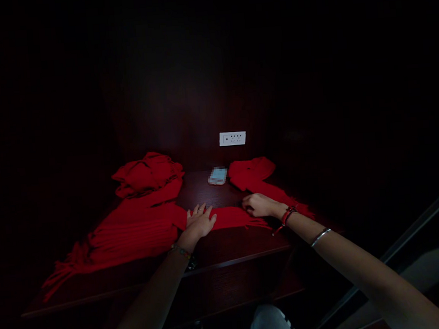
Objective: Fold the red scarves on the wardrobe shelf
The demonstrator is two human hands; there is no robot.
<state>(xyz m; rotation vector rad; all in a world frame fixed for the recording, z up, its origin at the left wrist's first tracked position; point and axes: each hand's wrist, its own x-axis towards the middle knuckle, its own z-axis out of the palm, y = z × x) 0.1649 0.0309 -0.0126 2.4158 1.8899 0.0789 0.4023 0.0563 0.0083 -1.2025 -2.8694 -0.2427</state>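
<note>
A: Where lay the red fabric strip (228, 217)?
B: Lower centre of frame, on the counter (235, 244). The left hand (200, 222) covered part, grip spread; the right hand (259, 205) curled its grip, contents indiscernible.

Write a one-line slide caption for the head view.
Left hand spread over a red fringed scarf, right hand curled near its fringe, a white socket panel behind.

Red, red, red we see: left cloth (134, 234), middle strip (227, 218), right cloth (252, 172)! We've a dark red-brown table (241, 241), white socket plate (232, 139), light-blue blurred object (218, 176), silver bangle (320, 236), and greyish trousers (268, 325) with black-and-white bars!
</note>
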